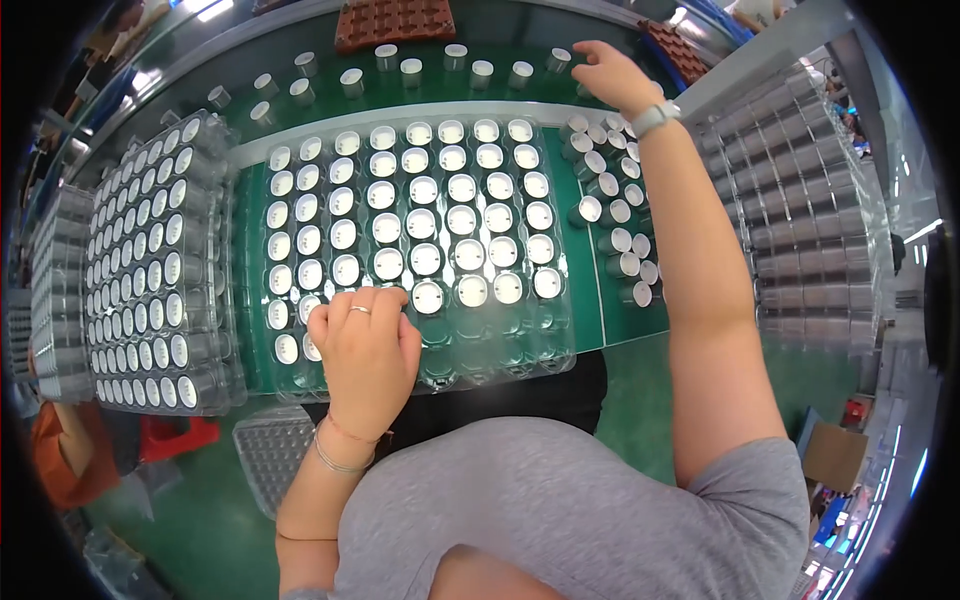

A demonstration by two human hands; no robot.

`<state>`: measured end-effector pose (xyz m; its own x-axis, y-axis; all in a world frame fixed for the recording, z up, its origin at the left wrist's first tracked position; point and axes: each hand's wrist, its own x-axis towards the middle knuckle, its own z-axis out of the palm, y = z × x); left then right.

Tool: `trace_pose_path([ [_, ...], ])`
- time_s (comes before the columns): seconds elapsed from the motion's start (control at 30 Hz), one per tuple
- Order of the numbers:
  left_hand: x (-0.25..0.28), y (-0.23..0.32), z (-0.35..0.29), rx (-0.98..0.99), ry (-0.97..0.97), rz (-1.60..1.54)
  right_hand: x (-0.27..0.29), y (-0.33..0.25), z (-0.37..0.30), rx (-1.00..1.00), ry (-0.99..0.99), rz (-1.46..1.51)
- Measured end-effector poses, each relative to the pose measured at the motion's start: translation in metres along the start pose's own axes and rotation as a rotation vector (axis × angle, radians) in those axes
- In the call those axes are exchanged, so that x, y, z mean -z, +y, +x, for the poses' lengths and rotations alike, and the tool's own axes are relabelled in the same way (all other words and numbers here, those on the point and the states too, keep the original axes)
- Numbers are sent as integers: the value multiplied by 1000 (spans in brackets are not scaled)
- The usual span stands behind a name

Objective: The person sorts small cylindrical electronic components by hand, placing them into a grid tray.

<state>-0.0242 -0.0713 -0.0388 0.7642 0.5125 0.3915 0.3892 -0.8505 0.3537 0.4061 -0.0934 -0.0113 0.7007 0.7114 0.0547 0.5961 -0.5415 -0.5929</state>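
A clear plastic tray (480,345) lies in front of me. Rows of short metal cylinders with white tops (425,257) fill most of its pockets; several pockets along the near edge, toward the right, hold none. My left hand (368,335) is closed over the near part of the tray, fingers curled downward; whatever lies under the fingertips is hidden. Stretched far out to the right, my right hand (615,78) is over the dark green belt with its fingers apart. Just left of its fingertips stands a cylinder (559,60), not touching them. Another is partly hidden beneath that hand.
Loose cylinders (620,211) crowd the table right of the tray. More stand along the belt (300,120). Stacked filled trays rise at the left (140,270) and right (800,210). A reddish-brown tray (393,22) sits at the back. Another person's arm (72,445) shows at lower left.
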Motion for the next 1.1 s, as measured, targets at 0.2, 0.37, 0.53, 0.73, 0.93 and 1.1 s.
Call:
trace_pose_path([
  [0.2, 0, -6, -4, 14, 26, -31, -52, 26, 45, 91, 43, -554],
  [0.37, 22, -14, -6, 187, -67, -577, -55, 56, 86, 242, -7, -617],
  [0.53, 42, -33, -13, 69, -131, -391, -60, 22, 78, 236, -40, -633],
  [0.73, 28, -31, -16, -20, -151, -340, -10, -2, 69, 336, 158, -119],
  [0.93, 28, -32, -13, 12, -223, -299, 32, -98, -50, 282, 217, 374],
  [1.1, 24, -32, -11, -92, -209, -245, 40, -101, -116, 279, 132, 472],
])
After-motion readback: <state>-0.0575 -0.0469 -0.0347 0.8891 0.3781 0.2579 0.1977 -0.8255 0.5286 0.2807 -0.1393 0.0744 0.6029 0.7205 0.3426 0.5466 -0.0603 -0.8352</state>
